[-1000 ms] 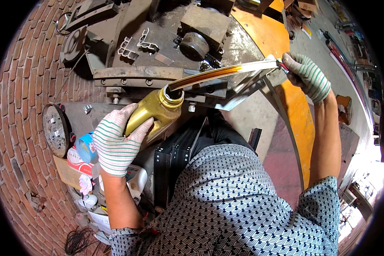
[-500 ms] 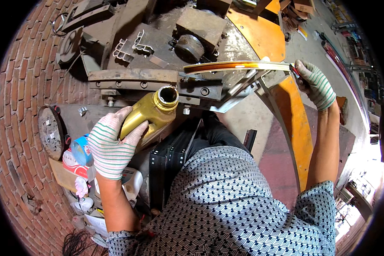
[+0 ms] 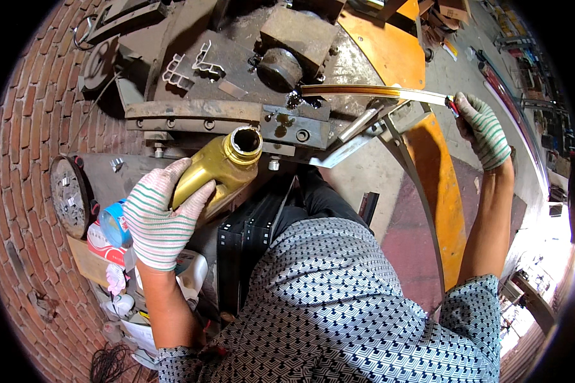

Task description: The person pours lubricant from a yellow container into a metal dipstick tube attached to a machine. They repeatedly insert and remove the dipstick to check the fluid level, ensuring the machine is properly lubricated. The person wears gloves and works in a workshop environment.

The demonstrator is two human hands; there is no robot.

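my shirt: here at the near edge, the patterned shirt, dark trousers just beyond it.
left grip: my gloved left grip is curled round the gold bottle, thumb and fingers clamping its body.
gold bottle: tilted, uncapped mouth up and to the right, in front of the dark steel bar.
left-hand clutter: blue tub and red-and-white box, both beside my left wrist.
right grip: out to the right, my gloved right grip pinches one end of the long strip, a red and black piece showing there.
long strip: nearly level, amber-brown along its left part, free end near the round roller and well apart from the bottle mouth.
steel bar: dark wet splotches on it.
beyond: a heavy block above the roller; orange panel to its right.
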